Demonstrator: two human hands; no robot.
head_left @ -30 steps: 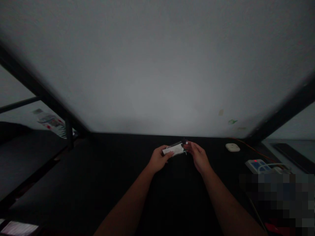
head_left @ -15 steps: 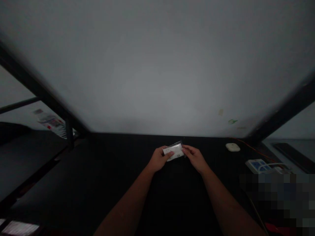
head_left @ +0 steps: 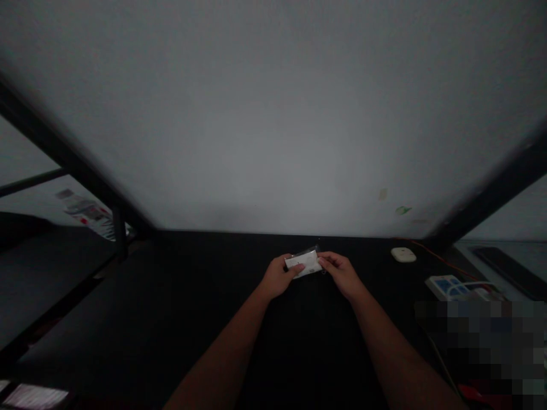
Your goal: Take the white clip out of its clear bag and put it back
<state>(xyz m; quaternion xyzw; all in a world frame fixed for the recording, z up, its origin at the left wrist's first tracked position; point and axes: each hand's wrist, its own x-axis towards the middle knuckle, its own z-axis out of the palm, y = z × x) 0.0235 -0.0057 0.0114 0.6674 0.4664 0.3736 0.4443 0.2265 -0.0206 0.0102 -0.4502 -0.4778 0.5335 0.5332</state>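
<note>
Closest to the viewer, in dim light, two bare forearms reach forward over a black table. By the table's near left corner is a bright, pale rectangle, too blurred to identify; toward the near right corner are a small red item and a thin cable. Farther in, close to the middle of the table's far edge, the two hands meet at a small, flat white packet with a clear, shiny margin along its top. It is tilted, its right end a little higher than its left; whether it touches the tabletop cannot be told. The left hand grips the packet's left end, thumb lying across the front and fingers behind. The right hand pinches the right end between thumb and fingertips. On the right side of the table sits a power strip with blue panels and a white cord plugged in. Near the far right corner lies a rounded white case, with an orange cable running just beside it. Beyond the right edge is a long, dark, flat object. Past the left edge, a printed plastic bag shows behind a dark frame. Behind the far edge rises a plain grey wall with a small green mark low on the right.
</note>
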